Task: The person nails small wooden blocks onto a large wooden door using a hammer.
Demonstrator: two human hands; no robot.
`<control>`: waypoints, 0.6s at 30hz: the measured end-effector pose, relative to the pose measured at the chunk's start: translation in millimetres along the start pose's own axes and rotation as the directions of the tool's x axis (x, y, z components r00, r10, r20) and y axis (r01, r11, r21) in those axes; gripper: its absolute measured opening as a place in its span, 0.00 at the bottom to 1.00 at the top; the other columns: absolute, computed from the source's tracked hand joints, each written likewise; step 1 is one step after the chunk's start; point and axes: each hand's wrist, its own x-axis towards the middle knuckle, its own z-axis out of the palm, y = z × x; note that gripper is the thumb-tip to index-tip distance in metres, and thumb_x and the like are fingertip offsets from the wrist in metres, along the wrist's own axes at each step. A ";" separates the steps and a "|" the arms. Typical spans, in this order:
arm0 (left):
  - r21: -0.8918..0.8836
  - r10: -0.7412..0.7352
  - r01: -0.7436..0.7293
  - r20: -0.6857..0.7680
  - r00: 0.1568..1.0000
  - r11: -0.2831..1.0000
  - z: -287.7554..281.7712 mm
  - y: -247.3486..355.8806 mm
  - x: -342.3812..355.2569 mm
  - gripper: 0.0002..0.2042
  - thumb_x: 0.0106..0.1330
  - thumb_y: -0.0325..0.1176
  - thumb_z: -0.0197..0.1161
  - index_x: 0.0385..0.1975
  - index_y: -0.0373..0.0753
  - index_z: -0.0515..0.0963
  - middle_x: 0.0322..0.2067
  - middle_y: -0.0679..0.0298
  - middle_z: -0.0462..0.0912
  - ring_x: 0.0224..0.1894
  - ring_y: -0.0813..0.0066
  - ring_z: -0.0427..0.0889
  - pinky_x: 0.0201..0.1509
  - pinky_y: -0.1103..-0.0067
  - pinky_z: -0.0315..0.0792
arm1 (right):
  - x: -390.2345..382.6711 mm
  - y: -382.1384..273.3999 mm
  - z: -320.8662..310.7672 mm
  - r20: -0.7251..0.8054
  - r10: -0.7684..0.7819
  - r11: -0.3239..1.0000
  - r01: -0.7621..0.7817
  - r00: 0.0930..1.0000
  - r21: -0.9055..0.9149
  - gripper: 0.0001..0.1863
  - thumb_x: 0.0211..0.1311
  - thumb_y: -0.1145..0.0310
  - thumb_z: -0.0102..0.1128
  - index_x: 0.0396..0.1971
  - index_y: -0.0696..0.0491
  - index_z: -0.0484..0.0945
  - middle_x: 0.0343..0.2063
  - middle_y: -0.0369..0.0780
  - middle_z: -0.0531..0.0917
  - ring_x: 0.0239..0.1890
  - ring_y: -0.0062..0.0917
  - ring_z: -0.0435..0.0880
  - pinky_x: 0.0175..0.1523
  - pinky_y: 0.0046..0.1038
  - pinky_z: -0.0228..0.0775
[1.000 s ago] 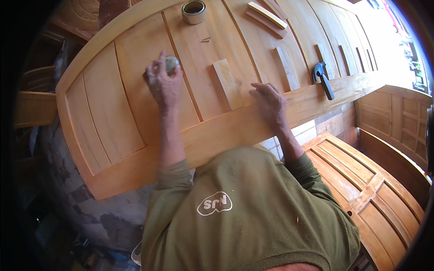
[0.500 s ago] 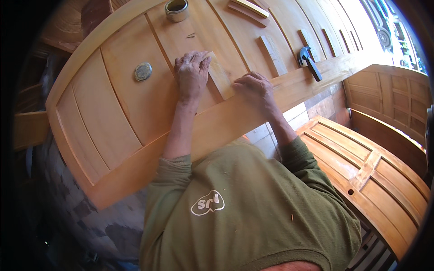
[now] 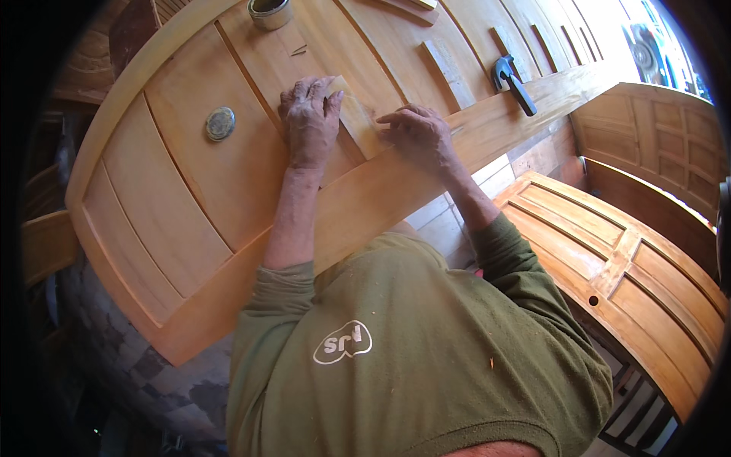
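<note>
Head view: across the near rail [image 3: 346, 217] of the big panelled door, your two hands are apart, at either end of the pale wooden block [image 3: 358, 126]. Your left hand [image 3: 311, 122] covers its upper end, thumb along the face, perhaps to steady it; its own palm hides whether it grips or only presses. Your right hand [image 3: 419, 135], blurred, is bent beside the lower end; you can't tell if it touches. The block lies on the panel, running up from the rail. To your left, the round lid [image 3: 221, 124] sits well clear of your fingers. Rightward, the hammer [image 3: 513, 86] lies across the rail, likely left there for easy reach, not blocking either hand. Beyond the block are thin nails [image 3: 298, 50], then the can [image 3: 270, 14], near the top edge.
</note>
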 end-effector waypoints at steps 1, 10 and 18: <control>0.000 -0.001 0.001 0.001 1.000 1.000 -0.1 1.0 0.4 0.13 0.72 0.42 0.70 0.52 0.46 0.86 0.49 0.61 0.86 0.53 0.60 0.81 0.61 0.64 0.72 | 1.1 -0.5 -1.0 0.010 -0.025 0.999 0.025 1.000 0.025 0.11 0.57 0.57 0.79 0.36 0.44 0.90 0.31 0.32 0.87 0.35 0.29 0.85 0.42 0.34 0.74; -0.012 0.003 -0.003 0.007 1.000 1.000 -2.6 2.1 1.6 0.14 0.73 0.39 0.68 0.55 0.44 0.86 0.49 0.60 0.86 0.55 0.60 0.81 0.62 0.64 0.73 | -6.6 5.5 3.1 0.087 -0.104 0.985 0.115 0.991 -0.132 0.11 0.62 0.54 0.75 0.40 0.41 0.90 0.33 0.30 0.87 0.42 0.27 0.85 0.52 0.35 0.71; -0.296 -0.331 0.273 -0.167 0.929 0.915 -2.4 -7.7 -6.2 0.13 0.74 0.39 0.68 0.52 0.41 0.88 0.47 0.56 0.87 0.54 0.58 0.83 0.62 0.65 0.76 | -7.4 10.8 2.2 0.093 -0.141 0.987 0.148 0.986 -0.068 0.12 0.64 0.53 0.73 0.44 0.41 0.90 0.37 0.32 0.87 0.46 0.30 0.85 0.54 0.36 0.71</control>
